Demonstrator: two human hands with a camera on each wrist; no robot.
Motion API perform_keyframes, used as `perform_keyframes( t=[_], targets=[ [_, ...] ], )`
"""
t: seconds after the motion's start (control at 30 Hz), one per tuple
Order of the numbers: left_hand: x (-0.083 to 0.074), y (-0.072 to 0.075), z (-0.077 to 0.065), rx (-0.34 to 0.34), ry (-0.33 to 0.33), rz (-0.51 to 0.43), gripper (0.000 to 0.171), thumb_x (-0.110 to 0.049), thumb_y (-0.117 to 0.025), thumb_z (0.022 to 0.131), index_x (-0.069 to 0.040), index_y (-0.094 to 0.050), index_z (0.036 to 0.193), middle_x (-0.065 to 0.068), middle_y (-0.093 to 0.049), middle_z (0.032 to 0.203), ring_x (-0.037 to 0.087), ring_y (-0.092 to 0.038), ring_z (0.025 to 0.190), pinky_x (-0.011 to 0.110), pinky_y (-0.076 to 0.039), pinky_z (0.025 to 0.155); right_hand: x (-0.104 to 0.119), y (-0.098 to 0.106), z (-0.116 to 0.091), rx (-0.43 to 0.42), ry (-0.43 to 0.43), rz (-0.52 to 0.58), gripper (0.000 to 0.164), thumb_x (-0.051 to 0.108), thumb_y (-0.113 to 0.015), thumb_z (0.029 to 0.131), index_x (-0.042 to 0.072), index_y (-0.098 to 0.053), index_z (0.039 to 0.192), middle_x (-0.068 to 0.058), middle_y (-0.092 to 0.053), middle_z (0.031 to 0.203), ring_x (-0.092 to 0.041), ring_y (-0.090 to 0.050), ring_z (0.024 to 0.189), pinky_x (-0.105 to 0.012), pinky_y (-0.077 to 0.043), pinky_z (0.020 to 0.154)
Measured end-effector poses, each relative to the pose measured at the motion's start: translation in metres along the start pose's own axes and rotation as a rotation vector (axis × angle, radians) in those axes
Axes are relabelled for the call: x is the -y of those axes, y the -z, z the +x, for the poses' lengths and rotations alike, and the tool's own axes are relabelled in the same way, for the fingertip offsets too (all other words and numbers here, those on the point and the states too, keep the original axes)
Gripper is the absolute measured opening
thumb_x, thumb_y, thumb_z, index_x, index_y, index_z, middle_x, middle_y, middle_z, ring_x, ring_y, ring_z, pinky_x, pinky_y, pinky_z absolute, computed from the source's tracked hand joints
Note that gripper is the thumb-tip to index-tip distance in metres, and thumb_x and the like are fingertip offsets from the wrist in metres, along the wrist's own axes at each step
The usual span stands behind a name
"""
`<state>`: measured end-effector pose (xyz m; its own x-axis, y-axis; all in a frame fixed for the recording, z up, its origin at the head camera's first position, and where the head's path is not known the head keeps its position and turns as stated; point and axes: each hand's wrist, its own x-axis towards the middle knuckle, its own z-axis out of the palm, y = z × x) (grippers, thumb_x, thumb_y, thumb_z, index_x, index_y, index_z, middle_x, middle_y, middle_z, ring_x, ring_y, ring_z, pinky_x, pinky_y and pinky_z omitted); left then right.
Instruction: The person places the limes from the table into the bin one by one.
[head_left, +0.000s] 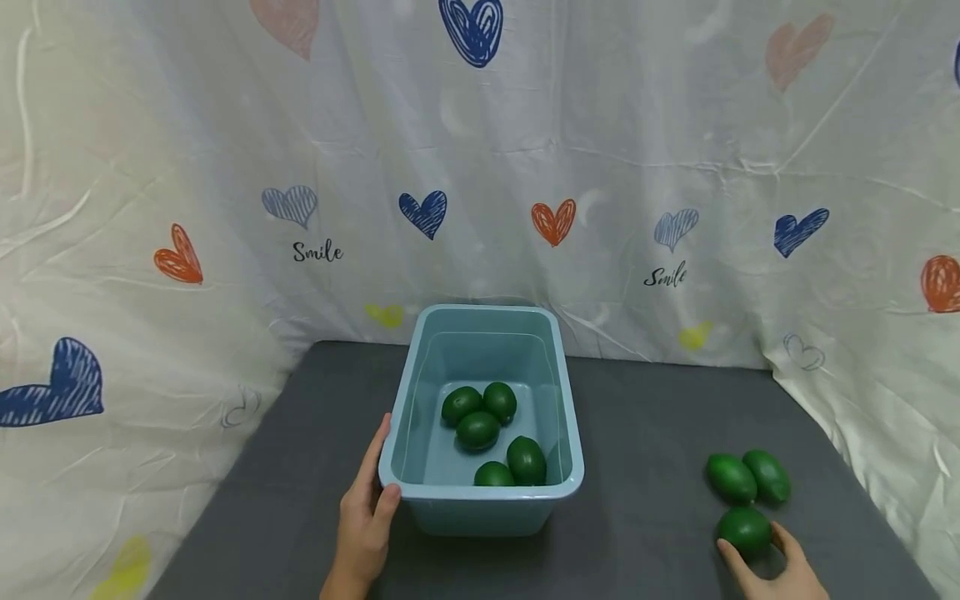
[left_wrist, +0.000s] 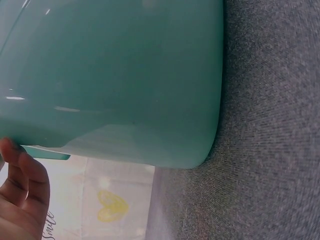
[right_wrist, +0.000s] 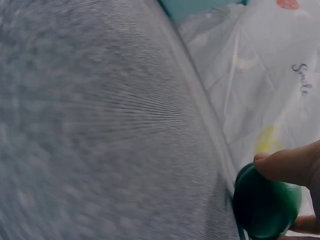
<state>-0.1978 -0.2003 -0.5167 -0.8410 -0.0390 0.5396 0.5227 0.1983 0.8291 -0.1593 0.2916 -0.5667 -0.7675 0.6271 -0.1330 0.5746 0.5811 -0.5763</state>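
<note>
A light blue plastic tub stands on the table with several green limes lying in it. My left hand grips the tub's near left corner, thumb by the front rim and fingers along the left side. Seen from the left wrist, the fingertips bend up under the rim beside the tall smooth wall. Far to the right, my right hand holds a lime between thumb and fingers. That same lime shows in the right wrist view, the thumb pressed on its side.
Two more limes, one on the left and one on the right, lie just beyond the held one. Dark grey cloth covers the table. Behind it hangs a white curtain printed with hearts, also draping along both sides.
</note>
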Motion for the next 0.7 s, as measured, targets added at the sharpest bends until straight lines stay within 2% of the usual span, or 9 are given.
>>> perform_keyframes(
  t=[0.3,0.7],
  targets=[
    [0.001,0.001,0.001,0.010,0.007,-0.008,0.070,0.003,-0.046,0.107,-0.018,-0.026,0.170,0.009,-0.028,0.175,0.009,-0.031,0.158,0.014,-0.032,0.117,0.015,0.000,-0.007,-0.020,0.035,0.020,0.097,0.056,-0.078,0.089,-0.008,-0.043,0.153,-0.037,-0.048,0.150,-0.059,-0.053,0.123,-0.071,-0.040,0.105],
    [0.002,0.000,0.001,0.005,0.022,-0.027,0.070,0.003,-0.046,0.107,-0.018,-0.027,0.170,0.009,-0.028,0.175,0.011,-0.032,0.158,0.015,-0.032,0.117,0.011,-0.006,-0.008,-0.082,0.041,0.036,0.093,0.054,-0.079,0.087,-0.004,-0.048,0.152,-0.034,-0.051,0.148,-0.058,-0.056,0.119,-0.071,-0.041,0.103]
  ],
)
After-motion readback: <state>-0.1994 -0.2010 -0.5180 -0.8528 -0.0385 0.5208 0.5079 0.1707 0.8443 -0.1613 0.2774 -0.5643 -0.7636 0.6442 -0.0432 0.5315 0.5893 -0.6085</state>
